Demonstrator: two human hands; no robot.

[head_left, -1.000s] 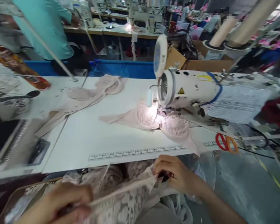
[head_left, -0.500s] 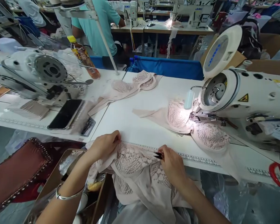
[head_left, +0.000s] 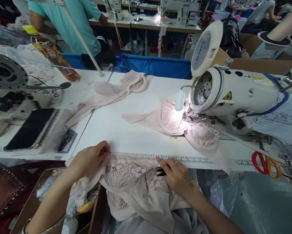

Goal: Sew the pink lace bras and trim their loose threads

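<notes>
A beige lace bra (head_left: 126, 172) hangs over the table's front edge into my lap. My left hand (head_left: 91, 161) pinches the upper edge of its band at the left end of a printed ruler strip (head_left: 136, 156). In my right hand (head_left: 177, 178) is a pair of small black thread snips (head_left: 161, 172), blades pointing left. The index finger of that hand reaches out onto the bra's upper edge, beside the ruler. Under the needle of the sewing machine (head_left: 233, 87), lit by a lamp, lies a second beige bra (head_left: 171, 118).
Another bra (head_left: 109, 89) lies farther back on the white table. On the left are a phone (head_left: 30, 128), a drink bottle (head_left: 53, 58) and a second machine (head_left: 4, 81). Scissors (head_left: 260, 162) with red and orange handles rest at the right edge. A co-worker in teal (head_left: 72, 26) sits beyond.
My view has turned to the right, so the table's things sit farther left. The right index finger has stretched out onto the bra's edge, with the snips now below it. The left hand keeps its pinch.
</notes>
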